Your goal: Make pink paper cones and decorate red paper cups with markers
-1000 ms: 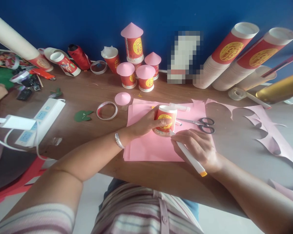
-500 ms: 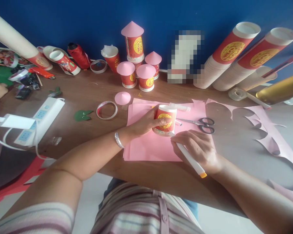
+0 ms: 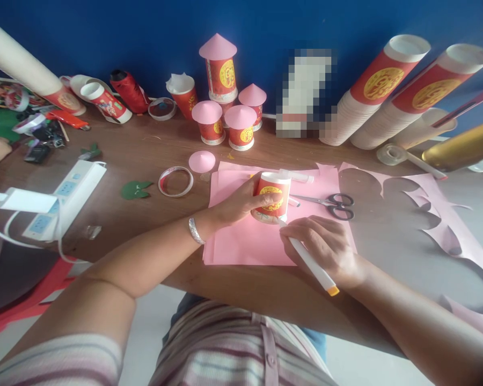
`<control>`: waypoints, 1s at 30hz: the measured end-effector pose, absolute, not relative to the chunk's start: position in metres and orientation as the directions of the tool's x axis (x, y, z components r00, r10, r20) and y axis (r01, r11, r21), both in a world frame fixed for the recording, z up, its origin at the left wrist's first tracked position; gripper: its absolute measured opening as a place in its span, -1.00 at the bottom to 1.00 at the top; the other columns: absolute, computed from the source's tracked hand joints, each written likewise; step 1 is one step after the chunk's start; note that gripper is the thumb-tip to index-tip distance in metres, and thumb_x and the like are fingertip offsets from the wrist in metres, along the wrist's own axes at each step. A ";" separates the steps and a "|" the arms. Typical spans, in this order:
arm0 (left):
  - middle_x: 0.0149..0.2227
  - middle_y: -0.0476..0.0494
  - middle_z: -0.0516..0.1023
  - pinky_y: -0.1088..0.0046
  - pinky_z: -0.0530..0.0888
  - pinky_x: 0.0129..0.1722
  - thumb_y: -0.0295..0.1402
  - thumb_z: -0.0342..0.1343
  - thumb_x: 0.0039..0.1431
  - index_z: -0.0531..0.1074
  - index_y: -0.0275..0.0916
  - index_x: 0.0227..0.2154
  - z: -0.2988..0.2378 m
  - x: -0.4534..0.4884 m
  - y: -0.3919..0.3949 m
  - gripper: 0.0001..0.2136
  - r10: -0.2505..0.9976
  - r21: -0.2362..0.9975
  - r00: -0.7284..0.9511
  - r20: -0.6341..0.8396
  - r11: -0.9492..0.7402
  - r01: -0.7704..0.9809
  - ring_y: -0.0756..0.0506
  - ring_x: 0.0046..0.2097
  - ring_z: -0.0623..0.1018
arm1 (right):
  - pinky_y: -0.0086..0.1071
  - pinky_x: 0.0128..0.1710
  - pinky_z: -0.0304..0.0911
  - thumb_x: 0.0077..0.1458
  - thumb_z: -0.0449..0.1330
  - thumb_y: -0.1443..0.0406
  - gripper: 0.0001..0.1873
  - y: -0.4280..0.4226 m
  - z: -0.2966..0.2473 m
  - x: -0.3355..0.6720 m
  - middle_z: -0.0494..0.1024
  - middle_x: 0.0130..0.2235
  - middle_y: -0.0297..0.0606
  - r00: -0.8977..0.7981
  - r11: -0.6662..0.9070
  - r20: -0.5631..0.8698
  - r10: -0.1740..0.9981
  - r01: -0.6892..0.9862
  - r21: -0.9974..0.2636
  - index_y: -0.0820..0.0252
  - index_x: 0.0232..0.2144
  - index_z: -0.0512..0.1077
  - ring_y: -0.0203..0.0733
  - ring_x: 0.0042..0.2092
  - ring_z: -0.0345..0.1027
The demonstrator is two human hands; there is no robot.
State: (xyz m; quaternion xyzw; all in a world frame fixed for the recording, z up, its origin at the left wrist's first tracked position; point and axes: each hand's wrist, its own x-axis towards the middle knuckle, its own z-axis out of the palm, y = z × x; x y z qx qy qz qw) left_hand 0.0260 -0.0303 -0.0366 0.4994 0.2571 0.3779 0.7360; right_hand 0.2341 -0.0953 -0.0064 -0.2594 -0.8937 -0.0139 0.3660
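A red paper cup (image 3: 274, 187) with a gold emblem and a white band is in my left hand (image 3: 251, 201), the thumb lying across its front. Pinched in my right hand (image 3: 324, 249) is a white marker pen (image 3: 312, 264) with an orange end. Its tip meets the white band low on the cup, where small drawn marks show. Beneath both hands lie pink paper sheets (image 3: 241, 241). Scissors (image 3: 332, 202) with dark handles rest on the sheets' right side, and a pen cap (image 3: 295, 177) or capped pen lies behind the cup.
Cups with pink cone roofs (image 3: 241, 126) stand at the back. Tall cup stacks (image 3: 370, 96) lean right of them. Cut pink paper (image 3: 451, 236) lies at right. A power strip (image 3: 68, 198), a paper ring (image 3: 176, 182) and a green cutout (image 3: 136, 190) are at left.
The marker and my right hand have shifted slightly left along the cup's white band. My left hand keeps its hold on the cup.
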 end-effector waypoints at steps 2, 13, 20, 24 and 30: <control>-0.16 -0.18 0.59 0.42 0.55 -0.20 -0.14 0.35 0.21 0.36 -0.25 0.07 -0.037 0.026 -0.030 -0.52 0.812 0.926 0.583 -0.001 0.220 -0.305 -0.10 -0.16 0.64 | -0.39 -0.48 0.25 0.18 0.22 0.55 -0.80 -0.095 -0.006 0.234 0.53 -0.43 -0.33 -0.601 0.866 0.658 0.454 0.472 -0.166 0.22 -0.20 0.40 -0.29 -0.46 0.29; -0.20 -0.20 0.60 0.40 0.55 -0.22 -0.09 0.35 0.20 0.40 -0.28 0.08 -0.035 0.027 -0.030 -0.49 0.812 0.933 0.584 -0.005 0.213 -0.289 -0.11 -0.20 0.63 | -0.39 -0.46 0.30 0.20 0.22 0.54 -0.79 -0.095 -0.008 0.233 0.55 -0.41 -0.33 -0.619 0.872 0.645 0.448 0.463 -0.161 0.20 -0.18 0.40 -0.29 -0.45 0.36; -0.13 -0.27 0.64 0.34 0.57 -0.16 -0.11 0.36 0.18 0.42 -0.25 0.05 -0.031 0.027 -0.031 -0.52 0.796 0.921 0.605 0.004 0.233 -0.313 -0.17 -0.13 0.66 | -0.37 -0.48 0.31 0.15 0.22 0.55 -0.78 -0.098 -0.006 0.232 0.51 -0.43 -0.33 -0.583 0.892 0.703 0.406 0.422 -0.166 0.24 -0.18 0.42 -0.29 -0.46 0.34; -0.12 -0.28 0.64 0.34 0.57 -0.16 -0.12 0.38 0.16 0.43 -0.26 0.01 -0.030 0.027 -0.031 -0.53 0.797 0.904 0.603 0.000 0.257 -0.341 -0.17 -0.13 0.66 | -0.37 -0.48 0.33 0.16 0.22 0.53 -0.82 -0.100 -0.005 0.232 0.49 -0.44 -0.36 -0.597 0.911 0.717 0.359 0.390 -0.132 0.21 -0.23 0.44 -0.30 -0.47 0.35; -0.17 -0.20 0.61 0.33 0.56 -0.17 -0.13 0.37 0.18 0.44 -0.26 -0.06 -0.029 0.026 -0.031 -0.60 0.811 0.884 0.585 -0.002 0.275 -0.378 -0.14 -0.17 0.64 | -0.30 -0.29 0.50 0.19 0.24 0.49 -0.86 -0.098 -0.009 0.235 0.59 -0.33 -0.21 -0.613 0.924 0.730 0.304 0.376 -0.070 0.26 -0.21 0.48 -0.12 -0.22 0.56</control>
